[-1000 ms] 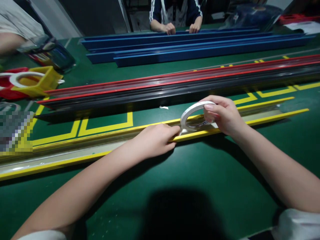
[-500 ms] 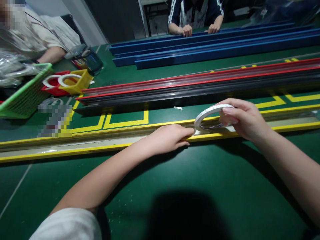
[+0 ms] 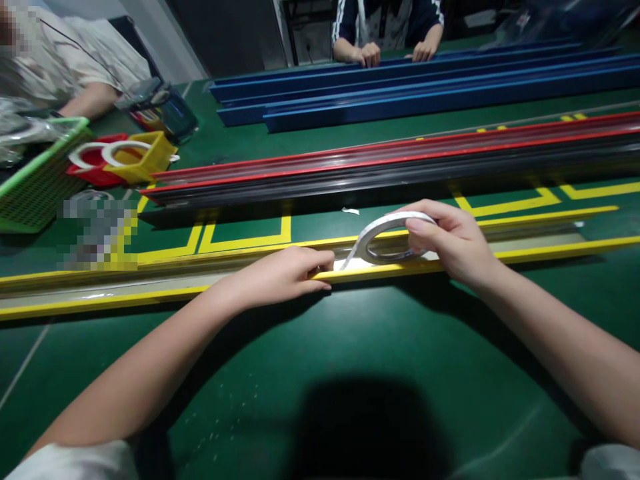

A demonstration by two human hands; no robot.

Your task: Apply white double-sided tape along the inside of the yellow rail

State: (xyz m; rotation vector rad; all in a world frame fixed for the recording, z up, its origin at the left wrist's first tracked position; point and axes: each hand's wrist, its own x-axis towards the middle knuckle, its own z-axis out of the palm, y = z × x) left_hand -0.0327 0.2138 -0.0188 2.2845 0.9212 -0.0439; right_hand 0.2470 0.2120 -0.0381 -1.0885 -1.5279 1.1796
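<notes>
A long yellow-edged channel (image 3: 545, 249) with a pale inside lies across the green table in front of me. My left hand (image 3: 285, 275) grips its near edge, with the thumb outside and the curled fingers over the inside; the fingertips are partly hidden. My right hand (image 3: 453, 240) pinches a narrow roll of white tape (image 3: 373, 231) by its right side, tilted just above the channel. From the roll, a short strip of tape (image 3: 350, 257) runs down into the channel close to my left fingertips.
Beyond lie red-edged and black profiles (image 3: 350, 163), then several blue profiles (image 3: 400, 103) by a co-worker's hands (image 3: 370, 55). At left are a green basket (image 3: 35, 180), a yellow bin (image 3: 150, 157) and a red bin (image 3: 95, 173) with tape rolls, and another person's arm (image 3: 93, 100).
The channel has slid left together with my left hand, bringing its right end into view. My right hand and the tape roll have moved left too, and a tape strip now shows below the roll.
</notes>
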